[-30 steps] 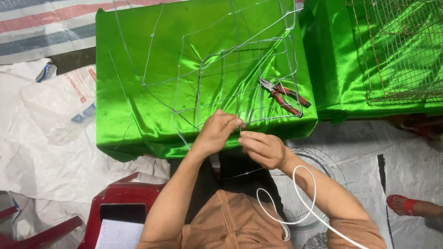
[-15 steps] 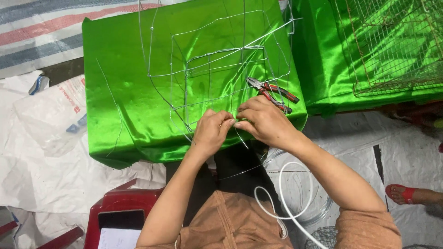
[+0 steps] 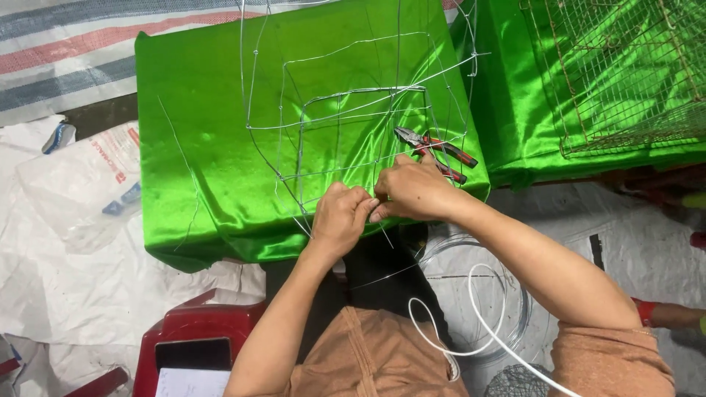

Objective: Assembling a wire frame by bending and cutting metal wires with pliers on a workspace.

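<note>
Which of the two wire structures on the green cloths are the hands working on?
The bare open wire frame on the left cloth, by both hands; the fine-meshed cage sits untouched at upper right.

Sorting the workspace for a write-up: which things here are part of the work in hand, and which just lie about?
In use: wire frame; left hand and right hand, pinching its near edge; green cloth beneath.
Lying about: pliers; mesh cage; red stool; plastic bag.
</note>
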